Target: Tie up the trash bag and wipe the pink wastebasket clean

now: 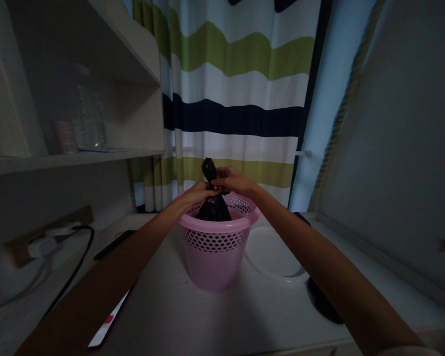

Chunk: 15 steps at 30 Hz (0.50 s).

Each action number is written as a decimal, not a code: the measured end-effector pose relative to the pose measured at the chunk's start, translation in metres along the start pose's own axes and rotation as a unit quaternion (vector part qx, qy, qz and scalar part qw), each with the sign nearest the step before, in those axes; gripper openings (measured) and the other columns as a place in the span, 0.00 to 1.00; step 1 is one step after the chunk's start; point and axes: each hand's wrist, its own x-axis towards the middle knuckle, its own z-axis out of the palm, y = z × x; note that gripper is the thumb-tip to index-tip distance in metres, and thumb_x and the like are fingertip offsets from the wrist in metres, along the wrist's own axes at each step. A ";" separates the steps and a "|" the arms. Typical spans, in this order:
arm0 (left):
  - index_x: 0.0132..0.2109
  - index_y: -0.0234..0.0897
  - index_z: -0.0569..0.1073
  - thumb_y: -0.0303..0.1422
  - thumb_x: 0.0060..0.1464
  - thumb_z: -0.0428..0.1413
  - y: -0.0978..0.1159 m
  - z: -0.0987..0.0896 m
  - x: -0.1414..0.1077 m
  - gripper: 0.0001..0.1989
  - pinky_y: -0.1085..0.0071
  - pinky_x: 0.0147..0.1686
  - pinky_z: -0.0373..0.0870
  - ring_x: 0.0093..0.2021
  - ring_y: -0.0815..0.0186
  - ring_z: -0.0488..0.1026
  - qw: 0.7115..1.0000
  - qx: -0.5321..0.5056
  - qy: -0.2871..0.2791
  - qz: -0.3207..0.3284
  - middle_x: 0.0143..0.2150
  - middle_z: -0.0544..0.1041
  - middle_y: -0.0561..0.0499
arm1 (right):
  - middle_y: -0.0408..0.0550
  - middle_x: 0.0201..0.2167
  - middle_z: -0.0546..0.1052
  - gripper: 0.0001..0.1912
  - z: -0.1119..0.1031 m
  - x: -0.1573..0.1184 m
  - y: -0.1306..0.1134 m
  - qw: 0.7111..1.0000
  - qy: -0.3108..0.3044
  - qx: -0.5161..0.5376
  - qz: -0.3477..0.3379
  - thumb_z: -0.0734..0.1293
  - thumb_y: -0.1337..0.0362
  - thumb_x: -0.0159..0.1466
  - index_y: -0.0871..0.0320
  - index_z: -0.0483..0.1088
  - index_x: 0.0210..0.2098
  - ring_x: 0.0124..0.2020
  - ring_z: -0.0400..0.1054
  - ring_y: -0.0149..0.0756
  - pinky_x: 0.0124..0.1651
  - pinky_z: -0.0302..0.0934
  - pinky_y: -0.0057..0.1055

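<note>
"Black bag point(212, 211), where exactly?"
"Partly down in the pink basket point(215, 267), its gathered top poking above the rim."
"And the fingers?"
"Left hand point(199, 193): closed on the bag's neck. Right hand point(233, 181): pinching there too, right beside the left."
"What's that pale, round thing point(276, 254)?"
"Can't tell, but it's on the table point(152, 301), right of the basket."

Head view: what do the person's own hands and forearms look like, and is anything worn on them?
The left hand and right hand are ungloved, with slim forearms and no watch or bracelet visible. A pale pinkish sleeve edge shows on the right arm at the frame's bottom; none shows on the left arm. Rings: too dim to tell.
</note>
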 end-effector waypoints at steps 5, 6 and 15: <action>0.27 0.30 0.73 0.21 0.37 0.61 -0.002 -0.004 0.000 0.06 0.76 0.18 0.58 0.18 0.75 0.63 0.999 0.004 0.033 0.000 0.21 0.71 0.52 | 0.46 0.32 0.74 0.15 -0.009 0.001 0.006 0.976 -0.075 -0.198 -0.050 0.60 0.73 0.56 0.59 0.67 0.43 0.35 0.66 0.34 0.39 0.60 0.32; 0.27 0.30 0.73 0.20 0.37 0.60 -0.002 -0.004 0.000 0.06 0.76 0.19 0.58 0.18 0.75 0.63 0.999 0.003 0.039 -0.003 0.21 0.70 0.52 | 0.48 0.34 0.75 0.13 -0.010 0.002 0.009 0.964 -0.086 -0.249 -0.049 0.60 0.71 0.58 0.59 0.69 0.42 0.39 0.66 0.37 0.44 0.59 0.35; 0.29 0.29 0.74 0.21 0.37 0.61 0.003 -0.003 -0.004 0.06 0.73 0.30 0.65 0.26 0.72 0.68 0.997 -0.006 0.061 -0.043 0.26 0.75 0.49 | 0.53 0.36 0.75 0.14 -0.013 -0.008 0.026 0.907 -0.157 -0.384 -0.080 0.55 0.67 0.64 0.64 0.69 0.41 0.34 0.67 0.32 0.37 0.57 0.27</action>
